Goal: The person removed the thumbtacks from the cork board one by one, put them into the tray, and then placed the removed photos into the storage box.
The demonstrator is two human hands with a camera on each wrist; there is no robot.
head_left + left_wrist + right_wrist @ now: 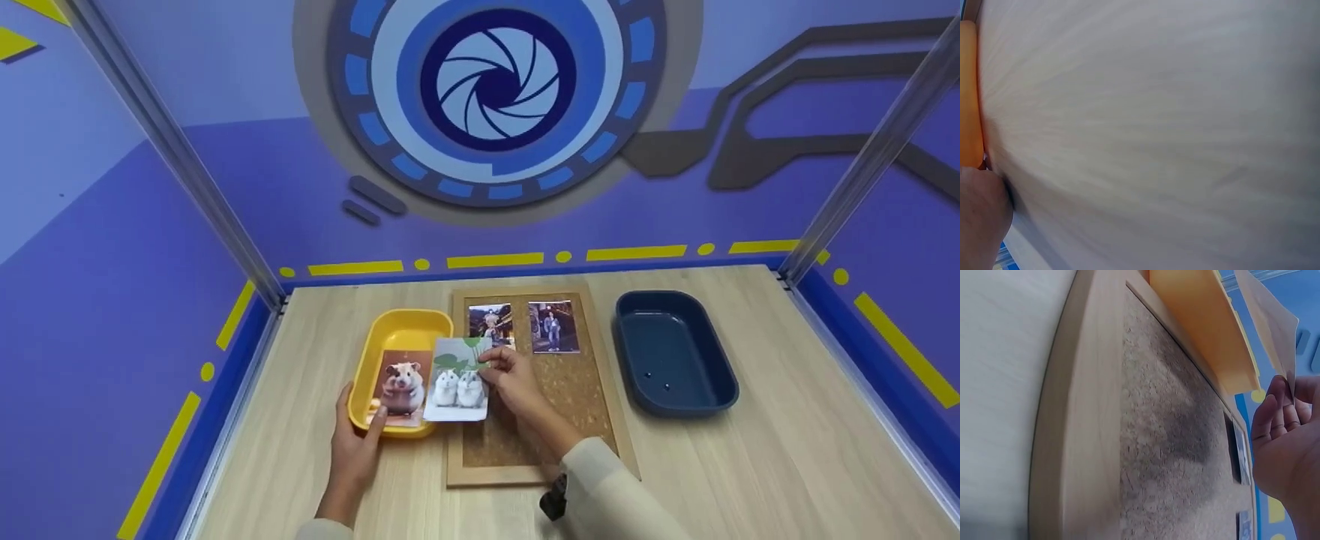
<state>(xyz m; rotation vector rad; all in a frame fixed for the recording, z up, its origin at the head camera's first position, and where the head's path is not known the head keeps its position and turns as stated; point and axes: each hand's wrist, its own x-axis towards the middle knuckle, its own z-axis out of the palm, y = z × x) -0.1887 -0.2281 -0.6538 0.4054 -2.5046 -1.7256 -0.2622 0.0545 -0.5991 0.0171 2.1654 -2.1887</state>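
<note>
Between its thumb and fingers my right hand (517,386) pinches a photo card (459,382) of two white hamsters, by the card's right edge. In the right wrist view the same card (1275,326) is raised above the corkboard (1162,410). My left hand (356,442) grips the near left corner of a yellow tray (412,321), thumb over the rim and fingers along the outside. Inside that tray lies a card with a brown and white hamster (403,388). The left wrist view shows mostly tabletop, with the tray's orange-yellow side (968,95) at its edge.
Two photos of people, one partly covered (489,319) and one in full view (553,327), are on the upper corkboard (559,390). To its right stands a dark blue tray (671,352) with two small shiny bits in it. Purple-blue panels enclose the table's back and sides.
</note>
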